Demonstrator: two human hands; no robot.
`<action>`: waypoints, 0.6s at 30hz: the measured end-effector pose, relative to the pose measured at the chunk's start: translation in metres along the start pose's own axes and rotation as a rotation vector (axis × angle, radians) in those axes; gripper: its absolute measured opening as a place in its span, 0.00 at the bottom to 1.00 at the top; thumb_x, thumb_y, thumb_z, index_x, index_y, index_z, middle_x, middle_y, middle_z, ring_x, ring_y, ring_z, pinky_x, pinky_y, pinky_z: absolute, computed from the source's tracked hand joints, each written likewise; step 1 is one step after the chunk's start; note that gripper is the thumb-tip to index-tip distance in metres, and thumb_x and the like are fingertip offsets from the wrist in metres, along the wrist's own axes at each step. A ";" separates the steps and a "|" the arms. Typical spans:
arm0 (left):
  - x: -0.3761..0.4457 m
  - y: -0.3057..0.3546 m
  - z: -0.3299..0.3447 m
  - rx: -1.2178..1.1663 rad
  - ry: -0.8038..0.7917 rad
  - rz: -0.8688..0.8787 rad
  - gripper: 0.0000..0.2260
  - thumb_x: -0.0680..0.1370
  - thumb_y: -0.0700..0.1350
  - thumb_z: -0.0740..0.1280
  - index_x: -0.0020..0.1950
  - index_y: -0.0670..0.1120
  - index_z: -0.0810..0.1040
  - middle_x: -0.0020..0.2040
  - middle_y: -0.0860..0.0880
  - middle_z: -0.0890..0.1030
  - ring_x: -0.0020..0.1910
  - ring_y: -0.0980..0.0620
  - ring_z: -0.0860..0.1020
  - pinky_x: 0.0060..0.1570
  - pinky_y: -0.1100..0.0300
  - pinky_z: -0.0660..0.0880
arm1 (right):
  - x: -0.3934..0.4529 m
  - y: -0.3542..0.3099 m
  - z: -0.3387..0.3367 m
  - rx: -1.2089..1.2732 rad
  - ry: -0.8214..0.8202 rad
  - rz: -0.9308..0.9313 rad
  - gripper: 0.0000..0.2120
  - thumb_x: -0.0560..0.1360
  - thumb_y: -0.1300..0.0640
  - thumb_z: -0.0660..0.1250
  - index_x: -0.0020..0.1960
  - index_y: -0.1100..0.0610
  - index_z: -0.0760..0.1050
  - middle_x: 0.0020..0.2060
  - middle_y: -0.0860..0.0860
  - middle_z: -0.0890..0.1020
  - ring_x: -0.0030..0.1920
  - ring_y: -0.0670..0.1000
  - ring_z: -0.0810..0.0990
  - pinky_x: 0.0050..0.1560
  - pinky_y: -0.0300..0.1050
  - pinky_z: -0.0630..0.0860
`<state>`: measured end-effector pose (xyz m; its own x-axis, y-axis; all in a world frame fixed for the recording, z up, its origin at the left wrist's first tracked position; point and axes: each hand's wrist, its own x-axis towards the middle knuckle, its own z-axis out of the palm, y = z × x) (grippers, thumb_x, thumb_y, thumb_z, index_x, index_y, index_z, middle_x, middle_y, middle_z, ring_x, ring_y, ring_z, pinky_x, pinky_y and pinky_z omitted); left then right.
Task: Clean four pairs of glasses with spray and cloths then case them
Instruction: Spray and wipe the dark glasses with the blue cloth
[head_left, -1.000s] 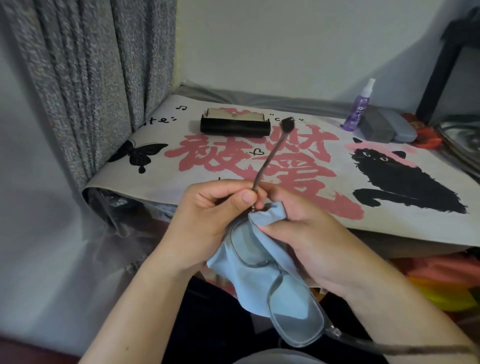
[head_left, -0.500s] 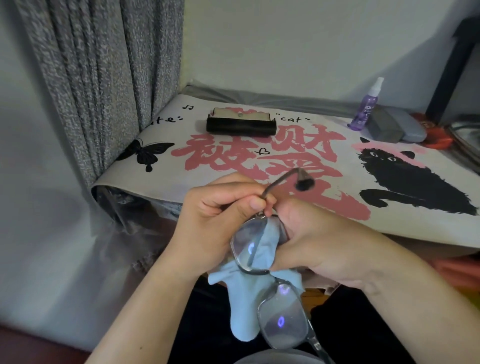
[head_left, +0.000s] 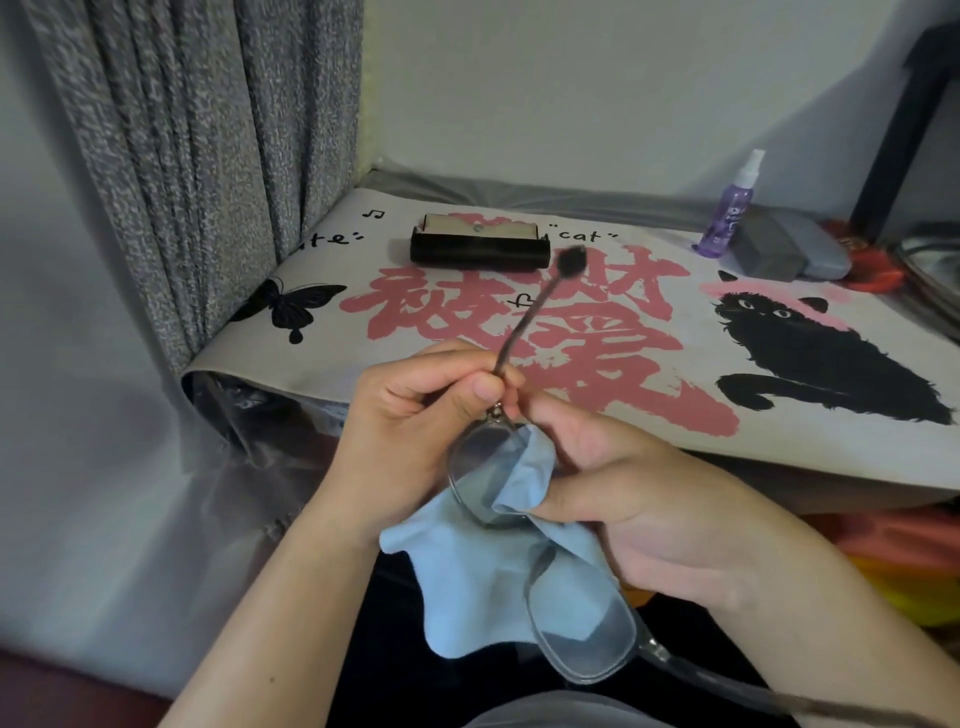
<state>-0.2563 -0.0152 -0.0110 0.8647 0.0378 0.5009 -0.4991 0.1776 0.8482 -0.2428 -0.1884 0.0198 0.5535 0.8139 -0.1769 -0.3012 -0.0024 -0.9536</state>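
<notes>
Fingers of the left hand (head_left: 415, 410) are curled tight around the hinge end of the glasses (head_left: 524, 525), thumb pressed on top, so one temple arm sticks up and away over the table mat (head_left: 810, 447), its dark tip blurred. The right hand (head_left: 639, 499) pinches a pale blue cloth (head_left: 483, 577) against the upper lens, thumb on the near side and the other fingers curled behind it; the cloth wraps that lens edge and hangs down loose beneath both hands. The lower lens sits free below, near the person's lap, with the second temple arm trailing off toward the bottom right corner.

All of this is held in the air just in front of the table's near edge. Back on the mat, a black glasses case (head_left: 480, 250) lies open near the far side, just beside the word "cat". Over to the right stands a small purple spray bottle (head_left: 730, 213), and touching or just beside it lie two grey cases (head_left: 789, 249). A grey curtain (head_left: 208, 156) hangs at the left.
</notes>
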 end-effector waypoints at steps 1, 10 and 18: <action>0.000 0.000 -0.001 -0.001 0.009 0.000 0.04 0.78 0.38 0.69 0.47 0.41 0.84 0.40 0.45 0.83 0.41 0.50 0.81 0.46 0.60 0.78 | -0.001 0.001 -0.002 0.016 -0.027 0.000 0.31 0.78 0.78 0.59 0.75 0.53 0.67 0.63 0.59 0.79 0.63 0.56 0.79 0.64 0.51 0.75; 0.003 -0.003 0.002 -0.112 0.063 -0.081 0.07 0.75 0.50 0.72 0.48 0.48 0.86 0.38 0.47 0.82 0.40 0.48 0.79 0.49 0.53 0.76 | -0.006 -0.021 -0.009 -0.239 -0.034 -0.043 0.43 0.74 0.76 0.69 0.77 0.41 0.63 0.53 0.55 0.83 0.51 0.54 0.82 0.53 0.47 0.80; 0.006 -0.005 0.010 0.042 0.157 -0.133 0.07 0.75 0.45 0.69 0.46 0.51 0.88 0.39 0.52 0.84 0.40 0.53 0.81 0.45 0.58 0.78 | -0.003 -0.032 0.011 -0.638 0.166 -0.019 0.40 0.71 0.63 0.77 0.69 0.31 0.63 0.36 0.40 0.84 0.35 0.40 0.81 0.40 0.34 0.75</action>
<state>-0.2496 -0.0254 -0.0103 0.9196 0.1706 0.3539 -0.3792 0.1498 0.9131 -0.2428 -0.1842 0.0536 0.6819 0.7169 -0.1453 0.2008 -0.3745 -0.9052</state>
